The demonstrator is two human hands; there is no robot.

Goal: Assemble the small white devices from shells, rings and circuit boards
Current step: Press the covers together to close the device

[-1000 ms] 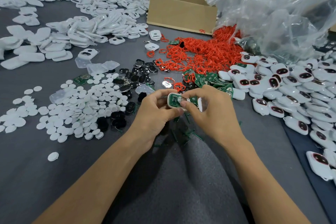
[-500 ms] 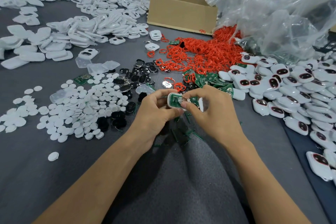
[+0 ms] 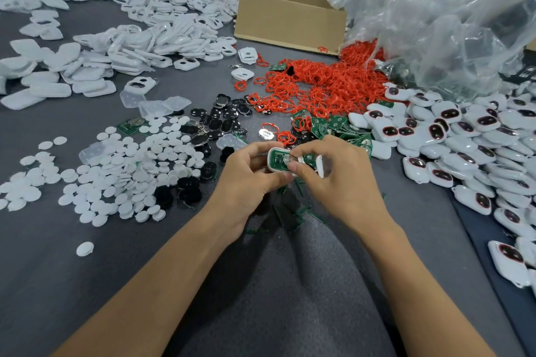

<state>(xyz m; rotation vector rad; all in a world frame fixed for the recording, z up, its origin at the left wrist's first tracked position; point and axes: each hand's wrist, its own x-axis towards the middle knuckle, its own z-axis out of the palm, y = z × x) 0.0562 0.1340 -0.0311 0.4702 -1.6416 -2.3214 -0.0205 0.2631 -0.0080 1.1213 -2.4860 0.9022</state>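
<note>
**Hands at work among heaped parts.** A person's two bare hands meet just below the middle of a grey surface. The left hand has its fingers curled round an open white shell, which carries a green circuit board seated face up. The right hand reaches in from 3 o'clock. Its thumb and forefinger are pinched narrow on a small shiny part at the board's right end; what that part is cannot be told. Its other fingers tuck a second shell piece, also white, against the palm.

Taken from the hands, a sprawling heap of red rings lies at 12 to 1 o'clock. Loose green boards sit at its near edge, just beyond the knuckles. At 3 o'clock, a bank of closed white devices with dark oval windows runs to the frame's right edge.

At 9 o'clock lies a scatter of white discs, with a lone disc apart at 8 o'clock. Black parts and a few clear covers lie between the discs and the rings. Farther off at 10 to 11 o'clock are drifts of unassembled white shells.

A cardboard box stands at 12 o'clock at the far side. A crumpled plastic bag billows at 1 to 2 o'clock, over the far end of the ring heap.
</note>
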